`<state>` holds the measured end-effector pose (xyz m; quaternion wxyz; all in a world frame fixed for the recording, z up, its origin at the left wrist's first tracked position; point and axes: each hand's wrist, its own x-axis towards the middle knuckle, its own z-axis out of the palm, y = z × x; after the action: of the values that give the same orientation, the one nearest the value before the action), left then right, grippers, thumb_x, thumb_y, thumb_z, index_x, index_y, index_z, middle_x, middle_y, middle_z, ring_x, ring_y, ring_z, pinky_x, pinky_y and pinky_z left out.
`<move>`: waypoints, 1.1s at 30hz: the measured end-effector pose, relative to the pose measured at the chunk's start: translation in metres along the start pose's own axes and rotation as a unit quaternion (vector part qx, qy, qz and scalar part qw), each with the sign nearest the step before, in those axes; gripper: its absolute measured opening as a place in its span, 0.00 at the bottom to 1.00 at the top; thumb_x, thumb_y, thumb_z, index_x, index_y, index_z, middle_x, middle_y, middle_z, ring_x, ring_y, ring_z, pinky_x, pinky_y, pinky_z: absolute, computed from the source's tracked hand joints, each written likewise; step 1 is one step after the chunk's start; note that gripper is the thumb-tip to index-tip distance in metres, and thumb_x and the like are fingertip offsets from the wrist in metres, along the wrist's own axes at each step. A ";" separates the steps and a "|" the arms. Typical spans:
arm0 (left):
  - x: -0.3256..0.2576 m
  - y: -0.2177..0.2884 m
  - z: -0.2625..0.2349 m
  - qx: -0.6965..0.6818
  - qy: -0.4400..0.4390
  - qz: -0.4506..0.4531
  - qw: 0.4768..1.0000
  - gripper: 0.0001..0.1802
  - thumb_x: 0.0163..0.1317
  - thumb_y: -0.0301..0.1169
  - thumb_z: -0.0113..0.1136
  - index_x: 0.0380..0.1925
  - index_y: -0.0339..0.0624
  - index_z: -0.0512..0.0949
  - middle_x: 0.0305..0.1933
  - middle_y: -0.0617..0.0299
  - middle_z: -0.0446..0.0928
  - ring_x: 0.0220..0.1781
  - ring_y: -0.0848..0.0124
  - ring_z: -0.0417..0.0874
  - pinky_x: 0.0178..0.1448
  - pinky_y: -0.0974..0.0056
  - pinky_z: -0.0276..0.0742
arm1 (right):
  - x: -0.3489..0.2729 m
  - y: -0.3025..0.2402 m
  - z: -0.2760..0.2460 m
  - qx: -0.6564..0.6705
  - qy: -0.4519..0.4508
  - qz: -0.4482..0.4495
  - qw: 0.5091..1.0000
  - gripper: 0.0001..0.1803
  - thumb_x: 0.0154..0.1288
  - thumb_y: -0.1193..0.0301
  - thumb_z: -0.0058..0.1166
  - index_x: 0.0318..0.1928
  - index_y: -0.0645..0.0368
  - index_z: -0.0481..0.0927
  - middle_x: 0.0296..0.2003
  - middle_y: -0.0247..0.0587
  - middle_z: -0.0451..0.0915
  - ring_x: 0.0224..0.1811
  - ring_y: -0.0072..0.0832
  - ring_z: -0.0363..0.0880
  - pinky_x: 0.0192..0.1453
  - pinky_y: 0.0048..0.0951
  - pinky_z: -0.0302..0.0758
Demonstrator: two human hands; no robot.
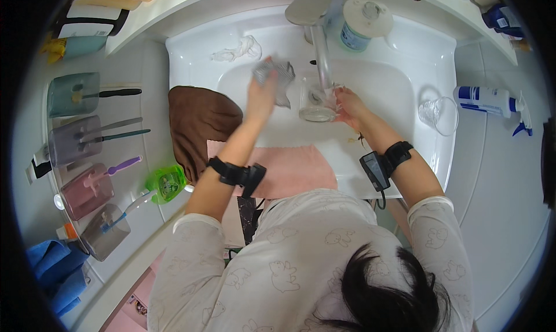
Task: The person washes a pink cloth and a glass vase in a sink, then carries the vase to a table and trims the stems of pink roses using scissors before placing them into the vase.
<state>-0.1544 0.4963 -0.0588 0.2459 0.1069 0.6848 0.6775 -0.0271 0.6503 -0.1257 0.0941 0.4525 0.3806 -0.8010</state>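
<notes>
Over the left part of the basin, my left hand (262, 98) is closed on a grey striped cloth (282, 87) that hangs loosely below the fingers. The hand is slightly blurred. My right hand (350, 106) grips a clear glass jar (317, 105) from its right side. The jar is tilted beneath the tap (322, 54), and its thick round end points toward me. Both are over the white sink (272, 136). Cloth and jar are apart from each other. Some of the right fingers are hidden behind the jar.
A brown cloth (200, 118) and a pink cloth (289, 164) drape over the sink's front left edge. A crumpled white cloth (240, 48) lies at the back left. On the right rim are a clear glass (438, 115) and a spray bottle (483, 99). Toothbrush cups (87, 190) line the left wall.
</notes>
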 end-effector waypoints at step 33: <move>0.005 -0.049 0.043 0.440 -0.246 0.031 0.863 0.16 0.56 0.37 0.46 0.22 0.34 0.73 0.20 0.54 0.73 0.20 0.63 0.73 0.27 0.60 0.68 | -0.016 0.014 -0.002 -0.368 0.072 -0.200 0.905 0.13 0.63 0.65 0.38 0.40 0.61 0.69 0.29 0.41 0.76 0.26 0.26 0.76 0.23 0.25 0.69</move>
<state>-0.1291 0.5338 -0.1062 0.3127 0.3882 0.8253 0.2653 -0.0099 0.6388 -0.1202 0.0637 0.3565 0.7365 -0.5714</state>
